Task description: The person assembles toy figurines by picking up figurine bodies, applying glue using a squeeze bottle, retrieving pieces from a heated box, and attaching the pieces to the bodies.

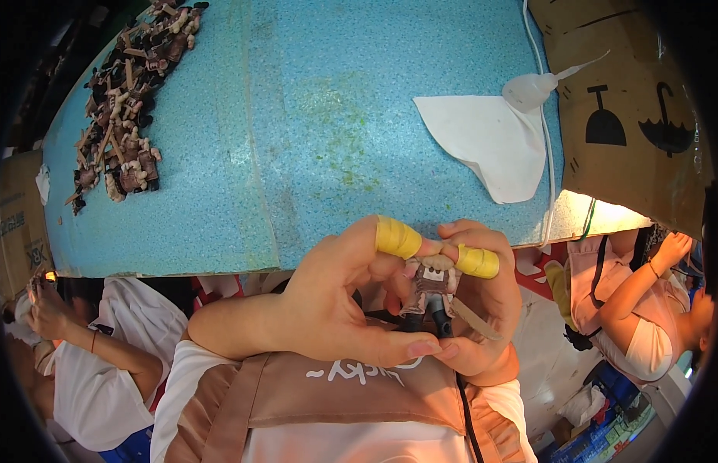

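Close to my body, a small figurine (436,276) with a brown and beige body and black boots is held between both hands. My left hand (328,297) is closed on its left side, with the thumb by its boots and a yellow-taped finger at its top. From the other side my right hand (490,305) grips it too, its thumb at the boots and another yellow-taped finger at the top. A flat tan strip (475,319) sticks out from the figurine beside my right palm. Some fingertips are hidden behind the figurine.
Many similar figurines (124,116) lie piled at the table's far left. On the blue tabletop (336,100), a white cloth (490,139) lies beside a thin-nozzled squeeze bottle (529,91) and a white cable (550,170). A cardboard box (629,100) borders the right. Co-workers sit on both sides.
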`<act>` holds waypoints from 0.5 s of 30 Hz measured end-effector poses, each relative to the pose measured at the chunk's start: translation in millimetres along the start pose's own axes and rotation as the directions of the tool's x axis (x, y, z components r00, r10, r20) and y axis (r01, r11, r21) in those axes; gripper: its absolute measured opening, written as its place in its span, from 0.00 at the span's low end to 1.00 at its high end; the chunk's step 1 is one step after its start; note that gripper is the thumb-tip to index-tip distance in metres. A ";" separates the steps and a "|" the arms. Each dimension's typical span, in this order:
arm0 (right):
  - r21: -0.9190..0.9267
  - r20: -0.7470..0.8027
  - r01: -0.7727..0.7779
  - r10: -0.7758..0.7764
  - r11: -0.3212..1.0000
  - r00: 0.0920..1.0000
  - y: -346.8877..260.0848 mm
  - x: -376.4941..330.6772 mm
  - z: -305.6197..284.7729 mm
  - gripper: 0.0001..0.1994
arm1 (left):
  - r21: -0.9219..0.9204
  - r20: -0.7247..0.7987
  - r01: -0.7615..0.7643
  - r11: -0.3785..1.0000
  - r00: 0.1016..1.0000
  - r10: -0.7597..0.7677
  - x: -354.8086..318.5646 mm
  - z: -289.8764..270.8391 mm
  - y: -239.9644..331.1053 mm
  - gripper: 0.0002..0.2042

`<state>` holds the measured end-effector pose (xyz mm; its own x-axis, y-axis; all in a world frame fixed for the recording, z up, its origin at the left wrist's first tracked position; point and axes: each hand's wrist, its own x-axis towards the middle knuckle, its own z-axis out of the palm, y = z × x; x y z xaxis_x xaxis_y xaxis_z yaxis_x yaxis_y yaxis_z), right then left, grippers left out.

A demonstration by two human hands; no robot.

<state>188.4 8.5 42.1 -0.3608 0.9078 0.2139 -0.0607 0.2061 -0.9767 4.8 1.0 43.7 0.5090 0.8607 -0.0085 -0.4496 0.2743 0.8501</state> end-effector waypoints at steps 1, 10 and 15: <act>0.001 0.001 -0.001 0.001 1.000 1.000 0.8 -0.1 0.3 0.34 | 0.000 -0.001 0.001 1.000 1.000 -0.001 -0.4 0.0 -0.1 0.35; 0.019 -0.019 -0.003 0.003 1.000 1.000 3.1 -2.2 1.9 0.34 | 0.095 -0.004 0.096 0.991 0.995 -0.096 -1.8 -1.4 4.5 0.35; -0.002 0.006 0.030 -0.030 1.000 1.000 5.2 -1.3 1.1 0.34 | 0.096 -0.017 0.139 0.986 0.990 -0.138 -2.8 -1.5 5.2 0.35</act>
<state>187.6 8.0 36.7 -0.3643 0.8990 0.2432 -0.0700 0.2340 -0.9697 0.0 0.7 47.4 0.5538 0.8217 -0.1347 -0.3019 0.3490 0.8872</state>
